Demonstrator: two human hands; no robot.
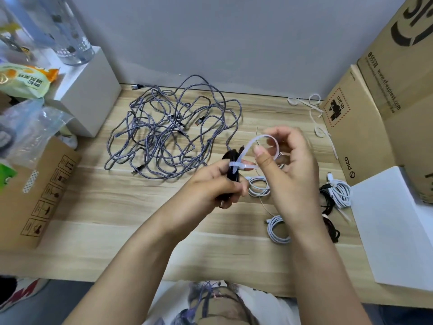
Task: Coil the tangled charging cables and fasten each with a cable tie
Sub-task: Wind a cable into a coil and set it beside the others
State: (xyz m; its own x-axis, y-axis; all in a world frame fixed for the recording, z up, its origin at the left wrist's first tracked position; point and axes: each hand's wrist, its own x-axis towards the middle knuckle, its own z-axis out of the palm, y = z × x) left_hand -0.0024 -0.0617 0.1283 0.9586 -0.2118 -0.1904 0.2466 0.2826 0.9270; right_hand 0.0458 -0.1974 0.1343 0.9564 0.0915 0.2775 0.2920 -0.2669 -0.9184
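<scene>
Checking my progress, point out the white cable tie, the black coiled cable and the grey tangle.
white cable tie point(264, 137): head view, top of loop.
black coiled cable point(232, 176): head view, bundle's middle.
grey tangle point(168, 127): head view, centre.

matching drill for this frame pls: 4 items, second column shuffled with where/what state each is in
Items
1. black coiled cable
2. white cable tie
3. grey braided cables
4. spare white ties

States
A. tangled heap, far middle of the table
B. loose by the cardboard box, far right
C. gripped in the left hand
D. looped round the black coil, end pinched by the right hand

Pairs: 1-C, 2-D, 3-A, 4-B
</scene>
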